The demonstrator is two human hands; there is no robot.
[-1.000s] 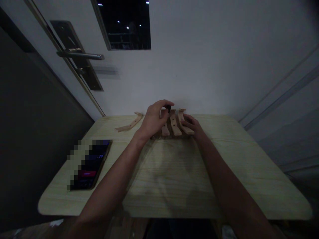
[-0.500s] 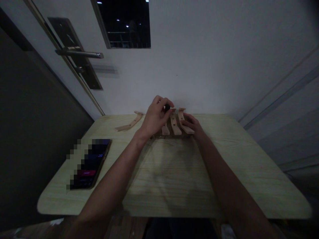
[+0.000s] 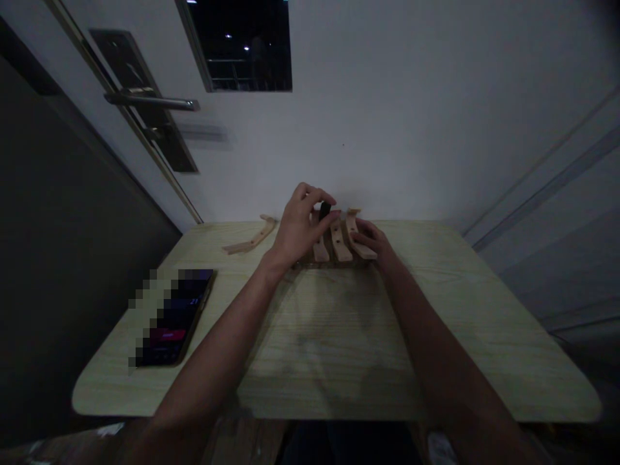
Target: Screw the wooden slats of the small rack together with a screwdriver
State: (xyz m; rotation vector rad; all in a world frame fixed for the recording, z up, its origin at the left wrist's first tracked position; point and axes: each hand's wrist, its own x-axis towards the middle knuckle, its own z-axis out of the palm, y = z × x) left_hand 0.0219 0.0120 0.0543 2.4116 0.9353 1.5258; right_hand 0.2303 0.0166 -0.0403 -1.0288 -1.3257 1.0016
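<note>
My left hand (image 3: pixel 306 223) is closed in a pinch around a small black piece (image 3: pixel 324 210), above the leftmost of three curved wooden strips. That left strip (image 3: pixel 320 250) is partly covered by the hand. The middle strip (image 3: pixel 340 244) shows dark holes along its length. My right hand (image 3: pixel 375 240) has its fingers curled against the right strip (image 3: pixel 362 248), gripping its side. Beneath the strips lies a flat, dark base (image 3: pixel 334 265), mostly hidden. Another curved wooden strip (image 3: pixel 252 242) rests apart, left of my left hand.
A phone (image 3: pixel 177 323), partly blurred out, lies on the left of the pale wooden table (image 3: pixel 329 368). Behind the table stands a white door (image 3: pixel 411 129) with a metal handle (image 3: pixel 155 103) and a dark window (image 3: pixel 247 45).
The black piece shows more of its length and looks more tilted between my left fingers. My right hand stays on the right strip. The view has shifted slightly.
</note>
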